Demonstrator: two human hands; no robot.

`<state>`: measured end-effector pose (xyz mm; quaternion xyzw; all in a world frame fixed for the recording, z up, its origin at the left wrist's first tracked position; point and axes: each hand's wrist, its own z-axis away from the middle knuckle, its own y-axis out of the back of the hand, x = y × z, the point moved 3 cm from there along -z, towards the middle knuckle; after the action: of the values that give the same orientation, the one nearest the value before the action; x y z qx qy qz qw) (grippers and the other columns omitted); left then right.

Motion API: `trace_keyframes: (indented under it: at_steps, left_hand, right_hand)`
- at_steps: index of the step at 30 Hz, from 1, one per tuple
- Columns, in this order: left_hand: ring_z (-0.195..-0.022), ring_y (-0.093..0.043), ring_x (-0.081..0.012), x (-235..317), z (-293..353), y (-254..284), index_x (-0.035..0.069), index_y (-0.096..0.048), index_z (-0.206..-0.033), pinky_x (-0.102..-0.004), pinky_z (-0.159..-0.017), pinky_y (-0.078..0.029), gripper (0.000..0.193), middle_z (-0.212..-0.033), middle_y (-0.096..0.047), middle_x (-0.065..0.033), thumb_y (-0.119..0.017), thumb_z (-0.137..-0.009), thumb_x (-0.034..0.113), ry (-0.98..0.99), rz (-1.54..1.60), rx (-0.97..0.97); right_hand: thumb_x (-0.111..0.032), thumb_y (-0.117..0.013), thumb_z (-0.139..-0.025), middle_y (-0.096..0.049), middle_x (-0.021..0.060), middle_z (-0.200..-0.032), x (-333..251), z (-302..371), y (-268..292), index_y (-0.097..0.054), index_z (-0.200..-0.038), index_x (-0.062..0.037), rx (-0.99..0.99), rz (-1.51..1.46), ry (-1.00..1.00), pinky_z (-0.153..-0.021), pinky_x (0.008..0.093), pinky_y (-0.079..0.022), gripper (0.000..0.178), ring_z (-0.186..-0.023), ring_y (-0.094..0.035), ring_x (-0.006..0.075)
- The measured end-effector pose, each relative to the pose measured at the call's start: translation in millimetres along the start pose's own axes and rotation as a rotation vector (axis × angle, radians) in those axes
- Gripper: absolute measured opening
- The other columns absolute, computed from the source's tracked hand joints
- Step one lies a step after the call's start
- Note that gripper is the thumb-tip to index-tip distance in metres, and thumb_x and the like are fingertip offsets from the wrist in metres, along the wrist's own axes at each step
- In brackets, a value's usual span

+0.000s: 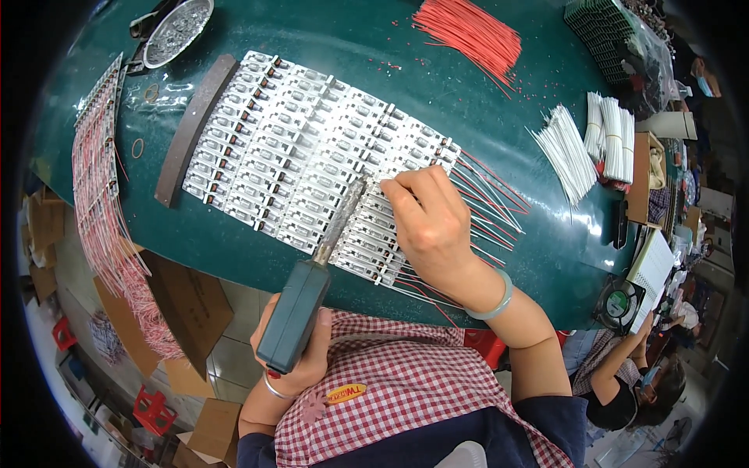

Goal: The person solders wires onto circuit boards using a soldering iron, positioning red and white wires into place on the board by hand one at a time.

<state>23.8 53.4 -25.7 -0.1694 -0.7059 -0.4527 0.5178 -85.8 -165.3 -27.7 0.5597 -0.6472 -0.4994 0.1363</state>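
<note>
In my left hand [315, 352] I grip the boxy handle of a dark green tool with a long metal barrel [299, 308]. Its barrel reaches up across a panel [300, 117] made of rows of small white and silver parts. My right hand [429, 226] rests over the panel's right section, thumb and fingers pinched together close to the barrel's tip. What sits between those fingertips is too small to make out. Red and white wires [499, 199] stick out from the panel's right edge, partly hidden under my right hand and wrist.
A brown bar [195, 129] borders the panel's left side. Further left hangs a wired strip [97, 156], near a metal bowl [179, 33]. Red wires [468, 35] lie at the back, white wire bundles [566, 152] at right. Beyond a small fan [620, 303], a co-worker [624, 382] sits.
</note>
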Motion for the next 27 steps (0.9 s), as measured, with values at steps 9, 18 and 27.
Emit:
trace_keyframes:
  at_steps: [9, 18, 27]
  left_hand:
    - [-0.073, -0.061, -0.0117, 16, -53, 62, -0.010, -0.059, -0.134, -0.0257, -0.062, -0.051, 0.045, -0.116, -0.070, -0.0167, -0.068, -0.089, -0.008, -0.214, -0.162, 0.553]
    - [-0.058, -0.056, -0.0097, -32, -142, 112, -0.009, -0.068, -0.115, -0.0237, -0.049, -0.038, 0.027, -0.097, -0.072, -0.0123, -0.073, -0.089, -0.003, 0.049, 0.196, 0.600]
    - [-0.056, -0.047, -0.0092, -7, -86, 58, -0.010, -0.070, -0.113, -0.0239, -0.051, -0.036, 0.023, -0.073, -0.057, -0.0048, -0.068, -0.092, 0.000, 0.125, 0.337, 0.531]
  right_hand:
    - [0.002, -0.068, -0.070, -0.064, 0.0109, -0.096, 7, 4, 8, -0.070, -0.102, 0.0027, -0.069, -0.018, -0.038, -0.072, 0.0355, -0.053, 0.032, -0.088, -0.062, 0.0265]
    - [0.003, -0.075, -0.082, -0.068, 0.0133, -0.106, 127, 22, 100, -0.072, -0.106, -0.0015, 0.148, 0.403, -0.281, -0.082, 0.0428, -0.053, 0.025, -0.096, -0.064, 0.0331]
    - [-0.001, -0.080, -0.078, -0.066, 0.0118, -0.100, 183, 47, 101, -0.072, -0.096, -0.0016, 0.164, 0.492, -0.353, -0.082, 0.0421, -0.051, 0.020, -0.095, -0.062, 0.0324]
